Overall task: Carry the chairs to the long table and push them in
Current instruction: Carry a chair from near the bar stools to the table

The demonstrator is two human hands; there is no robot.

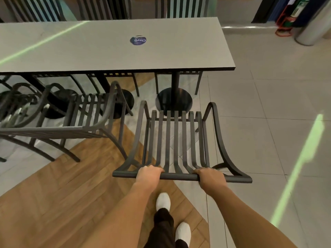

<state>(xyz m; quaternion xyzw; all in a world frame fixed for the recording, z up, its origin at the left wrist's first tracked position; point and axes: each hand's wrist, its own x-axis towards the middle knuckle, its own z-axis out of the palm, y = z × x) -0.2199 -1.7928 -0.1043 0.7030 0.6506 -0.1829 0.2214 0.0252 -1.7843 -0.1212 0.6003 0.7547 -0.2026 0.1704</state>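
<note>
A dark metal slatted chair stands in front of me, its seat facing the right end of the long grey table. My left hand and my right hand both grip the top rail of its backrest. The chair's front edge sits close to the table's round black base, short of the table edge. A second matching chair stands to the left, partly under the table.
More dark chairs crowd the left side by the table. Other chairs line the far side. A round blue sticker lies on the tabletop. Open tiled floor spreads to the right; a red-and-green stand and a metal column are far right.
</note>
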